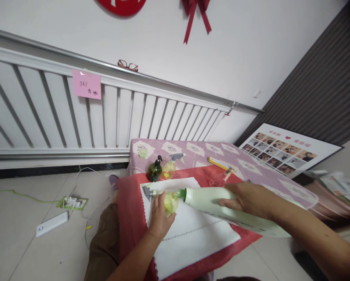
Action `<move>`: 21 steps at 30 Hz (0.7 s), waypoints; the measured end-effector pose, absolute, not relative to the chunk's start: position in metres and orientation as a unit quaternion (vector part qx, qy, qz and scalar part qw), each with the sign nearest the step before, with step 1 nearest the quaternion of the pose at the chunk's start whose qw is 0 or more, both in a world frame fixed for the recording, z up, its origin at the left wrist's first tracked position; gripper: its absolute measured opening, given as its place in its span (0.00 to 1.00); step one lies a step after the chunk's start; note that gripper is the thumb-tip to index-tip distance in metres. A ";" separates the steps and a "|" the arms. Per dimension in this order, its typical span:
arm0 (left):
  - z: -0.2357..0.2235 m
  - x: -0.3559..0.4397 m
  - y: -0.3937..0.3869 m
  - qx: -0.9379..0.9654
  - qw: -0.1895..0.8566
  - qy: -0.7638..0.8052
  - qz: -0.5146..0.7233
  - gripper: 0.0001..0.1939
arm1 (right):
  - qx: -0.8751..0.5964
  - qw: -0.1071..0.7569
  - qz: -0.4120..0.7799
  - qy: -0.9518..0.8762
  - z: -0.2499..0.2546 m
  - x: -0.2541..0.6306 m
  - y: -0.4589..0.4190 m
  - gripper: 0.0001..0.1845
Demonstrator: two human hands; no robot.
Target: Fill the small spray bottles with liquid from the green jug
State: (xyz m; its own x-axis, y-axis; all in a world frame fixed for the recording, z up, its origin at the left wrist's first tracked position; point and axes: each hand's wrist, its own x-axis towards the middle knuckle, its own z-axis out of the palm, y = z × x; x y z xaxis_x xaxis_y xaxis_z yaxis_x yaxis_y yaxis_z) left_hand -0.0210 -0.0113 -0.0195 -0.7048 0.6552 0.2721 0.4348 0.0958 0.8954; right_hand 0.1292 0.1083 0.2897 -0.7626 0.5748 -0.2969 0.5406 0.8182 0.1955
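Observation:
My right hand (247, 199) is wrapped round a large pale green bottle (210, 199), tipped nearly on its side with its mouth pointing left. My left hand (160, 218) grips a small transparent yellow-green bottle (171, 203) over a white cloth (192, 230). Between the two bottles shows something green (181, 193); I cannot tell whether it is a funnel or liquid. A grey trigger spray head (147, 192) lies on the white cloth just left of the small bottle. Behind stand a dark green pump bottle (155, 170) and a clear spray bottle (169, 168) with a grey trigger.
Red cloth (130, 218) lies under the white one, over a purple patterned tablecloth (192, 154). Further back are a yellow strip-shaped object (221, 164) and a pale green small container (143, 152). A radiator (110, 113) lines the wall; a power strip (73, 203) is on the floor.

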 end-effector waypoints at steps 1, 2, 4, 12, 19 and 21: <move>-0.019 -0.021 -0.011 0.371 0.098 0.733 0.561 0.42 | 0.299 0.174 0.049 0.937 0.290 0.129 0.108 0.20; -0.019 -0.021 -0.012 0.371 0.097 0.733 0.562 0.42 | 0.300 0.176 0.049 0.936 0.290 0.129 0.108 0.20; -0.019 -0.021 -0.012 0.371 0.096 0.733 0.562 0.43 | 0.300 0.179 0.048 0.936 0.290 0.128 0.108 0.20; -0.020 -0.021 -0.011 0.379 0.091 0.731 0.559 0.42 | 0.298 0.176 0.054 0.937 0.288 0.129 0.109 0.20; -0.021 -0.021 -0.011 0.373 0.095 0.733 0.560 0.42 | 0.296 0.175 0.050 0.938 0.288 0.130 0.110 0.20; -0.021 -0.022 -0.011 0.372 0.095 0.732 0.562 0.42 | 0.296 0.174 0.052 0.938 0.289 0.131 0.109 0.20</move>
State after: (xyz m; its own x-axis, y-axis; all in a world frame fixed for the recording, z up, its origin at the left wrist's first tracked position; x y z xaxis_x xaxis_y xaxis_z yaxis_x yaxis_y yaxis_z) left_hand -0.0216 -0.0106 -0.0209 -0.7045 0.6522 0.2800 0.4386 0.0899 0.8942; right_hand 0.1306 0.1093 0.2887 -0.7643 0.5735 -0.2949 0.5373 0.8192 0.2006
